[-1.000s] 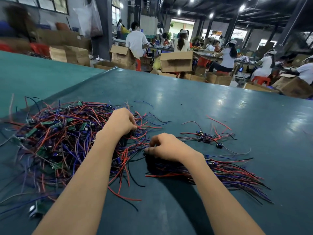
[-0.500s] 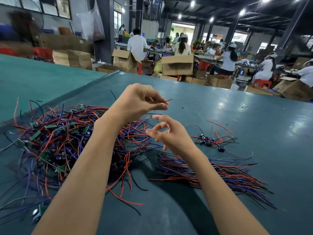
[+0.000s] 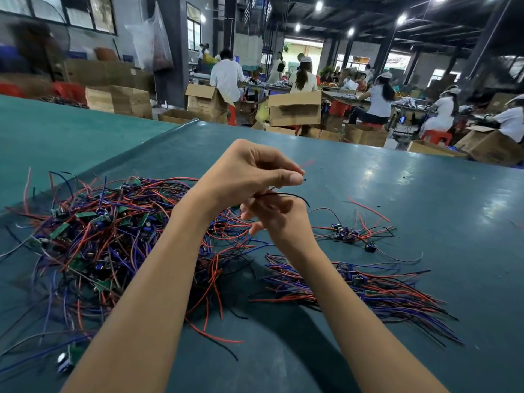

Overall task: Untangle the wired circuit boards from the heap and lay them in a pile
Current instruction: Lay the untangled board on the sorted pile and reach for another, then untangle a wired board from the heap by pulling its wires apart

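Left grip [image 3: 246,177] pinches wires [image 3: 292,195] over teal table [image 3: 411,188]; right grip [image 3: 280,222] unclear; boxes [image 3: 295,109] behind.

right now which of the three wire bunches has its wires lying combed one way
The near pile on the right: its wires run side by side, fanning rightward. The big left heap is tangled, and the small far cluster sprawls loosely.

Factory floor: workers [image 3: 380,102], cartons [image 3: 295,109].

We see ceiling lamps [image 3: 401,19], high windows [image 3: 76,12] at left, cardboard boxes [image 3: 295,109] and what seem red stools [image 3: 436,136] beyond the bench [image 3: 425,208].
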A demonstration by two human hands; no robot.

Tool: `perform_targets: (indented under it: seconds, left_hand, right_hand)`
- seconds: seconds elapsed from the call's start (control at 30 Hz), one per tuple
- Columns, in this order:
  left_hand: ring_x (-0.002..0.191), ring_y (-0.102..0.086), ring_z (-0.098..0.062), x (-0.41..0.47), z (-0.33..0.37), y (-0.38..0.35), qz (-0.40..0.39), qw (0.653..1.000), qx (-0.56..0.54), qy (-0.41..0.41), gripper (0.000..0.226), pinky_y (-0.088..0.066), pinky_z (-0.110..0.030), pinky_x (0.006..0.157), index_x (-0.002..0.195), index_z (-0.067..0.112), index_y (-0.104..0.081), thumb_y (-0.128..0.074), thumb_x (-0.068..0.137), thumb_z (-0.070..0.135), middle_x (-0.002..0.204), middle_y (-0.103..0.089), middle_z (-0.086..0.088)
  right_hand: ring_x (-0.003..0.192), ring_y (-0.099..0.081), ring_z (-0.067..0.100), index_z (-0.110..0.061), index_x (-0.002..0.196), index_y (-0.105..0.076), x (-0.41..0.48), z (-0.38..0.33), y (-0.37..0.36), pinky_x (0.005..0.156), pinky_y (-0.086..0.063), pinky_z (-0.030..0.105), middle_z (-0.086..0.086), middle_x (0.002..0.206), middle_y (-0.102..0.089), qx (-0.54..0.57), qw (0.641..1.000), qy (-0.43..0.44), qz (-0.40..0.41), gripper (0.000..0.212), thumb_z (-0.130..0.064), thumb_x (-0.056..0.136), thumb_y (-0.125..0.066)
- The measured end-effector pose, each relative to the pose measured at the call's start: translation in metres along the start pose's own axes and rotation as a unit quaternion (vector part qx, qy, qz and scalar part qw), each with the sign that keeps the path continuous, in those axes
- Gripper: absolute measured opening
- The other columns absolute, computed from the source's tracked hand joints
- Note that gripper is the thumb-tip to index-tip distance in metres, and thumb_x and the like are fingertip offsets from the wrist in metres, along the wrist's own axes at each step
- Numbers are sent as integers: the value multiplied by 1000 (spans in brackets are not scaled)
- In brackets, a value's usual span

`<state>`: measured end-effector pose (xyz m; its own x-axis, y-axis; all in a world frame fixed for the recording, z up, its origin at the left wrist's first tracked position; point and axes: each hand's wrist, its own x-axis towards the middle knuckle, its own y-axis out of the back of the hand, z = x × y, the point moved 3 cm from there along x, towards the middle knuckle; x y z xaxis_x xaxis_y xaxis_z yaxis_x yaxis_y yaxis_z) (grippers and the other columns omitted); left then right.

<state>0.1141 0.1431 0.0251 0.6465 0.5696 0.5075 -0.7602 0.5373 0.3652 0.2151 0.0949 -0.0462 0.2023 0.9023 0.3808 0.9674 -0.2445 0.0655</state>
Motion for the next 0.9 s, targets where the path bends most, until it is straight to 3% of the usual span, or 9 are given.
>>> perform_targets:
  seconds: [0.1, 0.23, 0.33, 0.47, 0.77, 0.9]
  left_hand:
    - [53, -58, -5, 0, -6, 5, -3, 999, 43, 31, 28, -46, -19, 53, 105, 23, -77, -71, 89, 45, 65, -69, 9]
    - [86, -73, -7, -8, -29, 21, -59, 980, 142, 129, 45, -56, -29, 83, 108, 31, -76, -70, 76, 61, 91, -77, 9]
    - [91, -73, -5, -16, -41, 33, -98, 970, 149, 166, 25, -54, -26, 88, 103, 33, -78, -82, 79, 41, 92, -78, 10]
    - [72, -68, 1, -17, -45, 40, -75, 968, 172, 164, 19, -48, -10, 70, 96, 29, -81, -83, 82, 16, 81, -78, 8]
    - [72, -72, -6, -19, -51, 57, 64, 962, 206, 168, 20, -54, -22, 79, 102, 29, -79, -76, 89, 14, 77, -77, 4]
    - [95, -70, -7, -20, -48, 54, 8, 947, 256, 196, 37, -53, -29, 96, 119, 32, -73, -68, 91, 9, 103, -76, 4]
  right_hand:
    - [73, -67, 25, -12, 78, -77, 3, -2, 3, 58, -57, 35, 13, 77, -72, 40, 999, -23, -6, 17, -12, 92, -68]
    - [71, -70, 18, -14, 80, -76, 6, 1, 9, 60, -58, 29, 6, 74, -74, 60, 996, -62, 1, 25, -2, 96, -62]
    - [73, -72, 19, -9, 89, -74, 7, 4, 13, 61, -58, 27, 7, 77, -74, 46, 995, -91, 10, 12, -7, 96, -64]
    - [70, -71, 16, -6, 88, -71, 10, 5, 21, 60, -58, 27, 7, 76, -73, 53, 991, -121, 31, 10, -5, 96, -65]
    - [72, -72, 20, -7, 92, -69, 14, -2, 41, 56, -59, 30, 4, 80, -72, 112, 980, -139, 91, 8, -10, 98, -63]
    - [75, -74, 26, -3, 94, -66, 15, -11, 49, 61, -62, 35, 6, 78, -72, 167, 974, -130, 76, 9, -7, 99, -60]
